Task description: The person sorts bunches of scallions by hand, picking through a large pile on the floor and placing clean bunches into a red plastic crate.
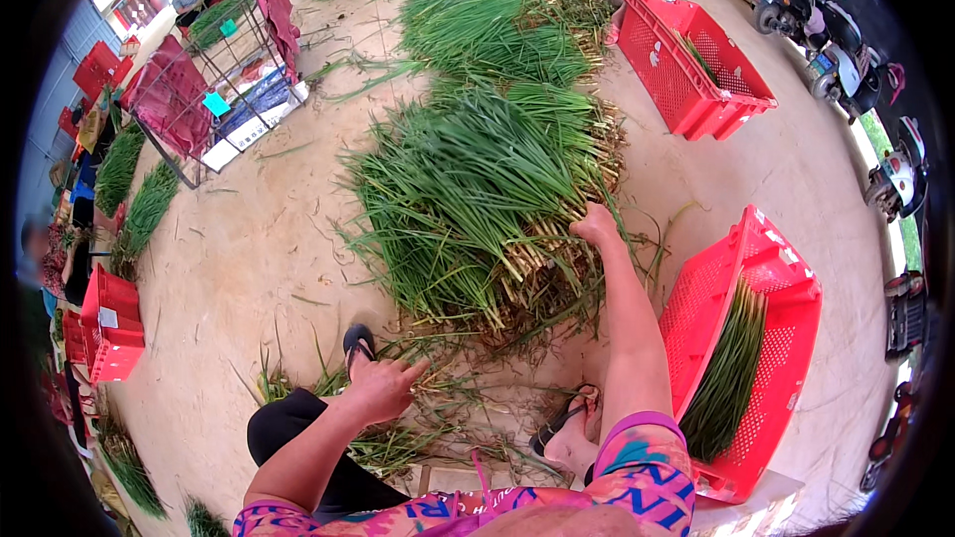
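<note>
Pale floor [239, 268], heaped long green stalks [468, 169], red perforated crate [662, 65], scattered leaf scraps [390, 449]

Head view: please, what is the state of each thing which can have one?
Pile: loosely stacked.
Left hand: partly open, nothing visibly held.
Right hand: at the pile's stalk ends, grip unclear.
Near crate: open-topped, partly filled with greens.
Far crate: open-topped, some greens inside.
Right sandal: worn.
Scooters: parked.

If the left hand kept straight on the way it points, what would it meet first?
Probably the near edge of the leafy pile; depth is unclear, so the left hand could brush the loose scraps first.
</note>
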A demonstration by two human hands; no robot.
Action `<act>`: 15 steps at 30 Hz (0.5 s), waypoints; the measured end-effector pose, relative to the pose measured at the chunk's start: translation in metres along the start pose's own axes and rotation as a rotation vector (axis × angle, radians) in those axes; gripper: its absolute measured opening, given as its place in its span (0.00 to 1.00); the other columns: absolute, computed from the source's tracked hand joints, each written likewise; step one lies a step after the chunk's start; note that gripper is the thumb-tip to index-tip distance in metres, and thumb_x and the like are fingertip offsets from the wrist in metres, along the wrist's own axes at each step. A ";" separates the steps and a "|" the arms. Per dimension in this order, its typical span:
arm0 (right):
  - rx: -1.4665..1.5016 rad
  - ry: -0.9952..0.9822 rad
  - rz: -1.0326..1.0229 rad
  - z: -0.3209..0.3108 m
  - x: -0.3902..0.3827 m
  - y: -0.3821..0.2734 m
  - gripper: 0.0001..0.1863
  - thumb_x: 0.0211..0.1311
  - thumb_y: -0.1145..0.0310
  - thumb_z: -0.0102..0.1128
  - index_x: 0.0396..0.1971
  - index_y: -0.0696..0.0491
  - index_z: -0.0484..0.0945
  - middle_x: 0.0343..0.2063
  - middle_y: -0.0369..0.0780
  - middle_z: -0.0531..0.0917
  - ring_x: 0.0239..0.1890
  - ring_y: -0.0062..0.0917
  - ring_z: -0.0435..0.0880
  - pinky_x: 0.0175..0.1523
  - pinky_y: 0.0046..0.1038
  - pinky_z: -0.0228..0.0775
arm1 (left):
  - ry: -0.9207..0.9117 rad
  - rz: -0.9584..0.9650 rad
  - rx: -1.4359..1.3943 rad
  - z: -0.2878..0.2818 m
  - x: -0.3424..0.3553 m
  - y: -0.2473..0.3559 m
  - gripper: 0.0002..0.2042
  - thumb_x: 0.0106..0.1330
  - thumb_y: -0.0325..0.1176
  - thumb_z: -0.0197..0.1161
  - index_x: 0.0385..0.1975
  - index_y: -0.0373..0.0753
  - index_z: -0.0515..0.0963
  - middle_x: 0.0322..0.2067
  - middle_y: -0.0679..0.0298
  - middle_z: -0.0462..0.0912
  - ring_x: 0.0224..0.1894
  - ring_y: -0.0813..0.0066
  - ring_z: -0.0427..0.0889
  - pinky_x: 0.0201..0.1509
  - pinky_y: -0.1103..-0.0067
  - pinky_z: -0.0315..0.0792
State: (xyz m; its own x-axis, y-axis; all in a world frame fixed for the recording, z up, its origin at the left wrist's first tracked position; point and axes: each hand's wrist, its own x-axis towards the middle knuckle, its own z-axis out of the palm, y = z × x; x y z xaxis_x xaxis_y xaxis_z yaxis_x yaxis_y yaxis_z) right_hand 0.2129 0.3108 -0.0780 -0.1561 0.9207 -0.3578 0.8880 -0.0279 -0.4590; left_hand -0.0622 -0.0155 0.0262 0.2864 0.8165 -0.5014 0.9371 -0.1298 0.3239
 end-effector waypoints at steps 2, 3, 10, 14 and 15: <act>-0.124 0.033 -0.025 0.010 -0.003 -0.008 0.24 0.37 0.63 0.62 0.35 0.60 0.67 0.36 0.50 0.73 0.40 0.40 0.73 0.44 0.35 0.65 | 0.004 0.002 0.012 -0.001 0.000 0.001 0.28 0.49 0.35 0.58 0.53 0.43 0.60 0.34 0.57 0.72 0.37 0.59 0.72 0.45 0.61 0.59; -0.170 0.057 -0.044 0.018 -0.006 -0.012 0.25 0.37 0.63 0.63 0.35 0.60 0.66 0.37 0.51 0.73 0.40 0.40 0.72 0.44 0.35 0.66 | 0.001 0.005 0.024 -0.001 0.001 0.004 0.28 0.49 0.36 0.58 0.54 0.44 0.60 0.34 0.57 0.72 0.37 0.59 0.72 0.44 0.61 0.59; -0.189 0.131 -0.082 0.031 -0.017 -0.030 0.19 0.41 0.70 0.56 0.35 0.58 0.62 0.27 0.50 0.76 0.33 0.43 0.76 0.39 0.37 0.67 | -0.113 -0.013 0.010 -0.014 0.007 0.020 0.29 0.51 0.40 0.56 0.56 0.47 0.57 0.35 0.57 0.73 0.37 0.60 0.74 0.37 0.60 0.65; -0.263 0.106 -0.103 -0.032 -0.012 -0.059 0.15 0.40 0.71 0.55 0.32 0.59 0.69 0.30 0.49 0.77 0.36 0.39 0.77 0.40 0.35 0.68 | -0.056 0.034 -0.086 -0.022 0.018 0.017 0.30 0.51 0.39 0.57 0.56 0.47 0.56 0.34 0.54 0.74 0.37 0.57 0.74 0.37 0.64 0.67; -0.263 0.147 -0.111 -0.047 -0.014 -0.065 0.16 0.38 0.69 0.56 0.32 0.58 0.70 0.30 0.48 0.78 0.36 0.38 0.77 0.41 0.34 0.68 | -0.061 0.041 -0.134 -0.025 0.022 0.016 0.30 0.51 0.38 0.57 0.56 0.46 0.56 0.35 0.54 0.74 0.38 0.56 0.74 0.38 0.65 0.68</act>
State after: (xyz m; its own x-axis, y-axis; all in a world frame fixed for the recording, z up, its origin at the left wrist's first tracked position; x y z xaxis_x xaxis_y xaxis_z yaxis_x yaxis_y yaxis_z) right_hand 0.1784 0.3181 -0.0047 -0.2109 0.9593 -0.1878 0.9536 0.1596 -0.2554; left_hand -0.0459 0.0144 0.0400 0.3390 0.7760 -0.5319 0.8906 -0.0826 0.4471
